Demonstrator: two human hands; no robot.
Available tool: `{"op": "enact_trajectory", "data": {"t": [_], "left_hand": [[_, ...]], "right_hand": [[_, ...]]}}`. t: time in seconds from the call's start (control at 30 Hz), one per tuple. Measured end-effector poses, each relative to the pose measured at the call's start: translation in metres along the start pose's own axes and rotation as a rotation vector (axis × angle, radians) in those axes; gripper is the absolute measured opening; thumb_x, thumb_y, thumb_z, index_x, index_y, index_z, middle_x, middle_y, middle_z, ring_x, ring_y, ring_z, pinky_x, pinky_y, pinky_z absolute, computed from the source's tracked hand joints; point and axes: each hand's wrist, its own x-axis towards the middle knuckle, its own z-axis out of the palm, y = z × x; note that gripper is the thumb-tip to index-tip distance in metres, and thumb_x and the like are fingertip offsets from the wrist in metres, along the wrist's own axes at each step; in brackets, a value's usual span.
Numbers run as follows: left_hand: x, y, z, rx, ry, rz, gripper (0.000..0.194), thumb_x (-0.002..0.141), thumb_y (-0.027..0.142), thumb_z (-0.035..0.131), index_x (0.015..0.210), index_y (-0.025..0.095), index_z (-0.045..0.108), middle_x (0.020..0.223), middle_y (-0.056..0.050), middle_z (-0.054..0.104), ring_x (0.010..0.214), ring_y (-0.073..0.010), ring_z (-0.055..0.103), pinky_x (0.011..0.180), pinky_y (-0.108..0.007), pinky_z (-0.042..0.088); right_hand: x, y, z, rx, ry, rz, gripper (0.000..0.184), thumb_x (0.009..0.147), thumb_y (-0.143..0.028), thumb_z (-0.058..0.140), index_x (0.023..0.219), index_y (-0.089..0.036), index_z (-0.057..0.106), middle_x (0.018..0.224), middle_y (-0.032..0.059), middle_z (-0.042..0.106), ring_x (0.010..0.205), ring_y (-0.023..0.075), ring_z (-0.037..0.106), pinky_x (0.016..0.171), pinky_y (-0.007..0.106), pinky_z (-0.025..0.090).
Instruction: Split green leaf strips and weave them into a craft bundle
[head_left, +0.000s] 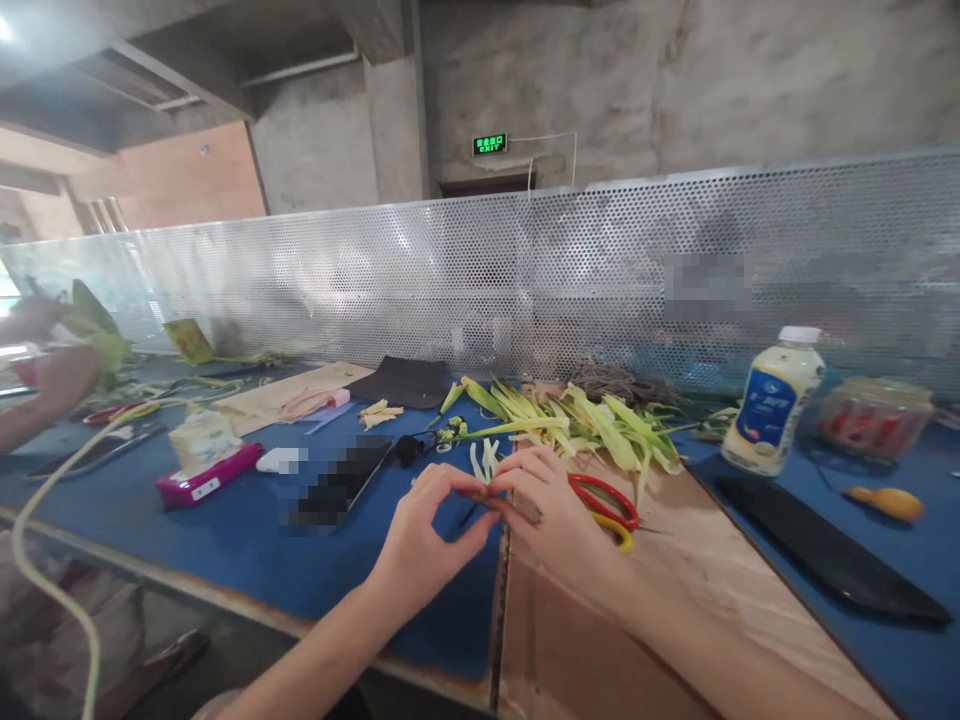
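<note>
My left hand and my right hand meet above the table, thumbs and fingertips pinched together. Between them is a small, thin, brownish piece, mostly hidden by the fingers, whose kind I cannot make out. Pale narrow strips stick up just beyond the fingertips; whether they are held or lie behind, I cannot tell. Scissors with red and yellow handles lie right beside my right hand, partly covered by it. Beyond both hands spreads a heap of green and yellow corn husks.
A wooden board covers part of the blue table. Left lie a phone and a magenta tissue pack. Right stand a bottle and a jar, near a dark flat case. Another person's arm reaches in at far left.
</note>
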Motion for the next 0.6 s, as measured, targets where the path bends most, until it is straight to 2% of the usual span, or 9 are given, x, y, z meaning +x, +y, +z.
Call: {"op": "enact_trajectory", "data": {"t": [0.23, 0.6], "left_hand": [[0.0018, -0.0005, -0.0021, -0.003, -0.011, 0.027, 0.007, 0.078, 0.021, 0.058, 0.072, 0.019, 0.057, 0.073, 0.000, 0.060, 0.074, -0.0125, 0.054, 0.070, -0.024, 0.042], [0.0003, -0.0007, -0.0019, 0.033, -0.005, 0.093, 0.008, 0.078, 0.021, 0.058, 0.071, 0.019, 0.058, 0.072, -0.001, 0.063, 0.072, -0.0135, 0.055, 0.069, -0.025, 0.044]], "right_hand": [[0.0000, 0.0000, -0.0028, -0.060, 0.005, -0.076, 0.006, 0.078, -0.014, 0.057, 0.078, -0.020, 0.058, 0.085, 0.0030, 0.058, 0.087, 0.0185, 0.044, 0.079, 0.036, 0.037], [0.0001, 0.0027, -0.0021, -0.126, -0.040, -0.105, 0.006, 0.076, -0.013, 0.058, 0.074, -0.019, 0.057, 0.087, 0.0027, 0.059, 0.087, 0.0179, 0.043, 0.077, 0.035, 0.035]]}}
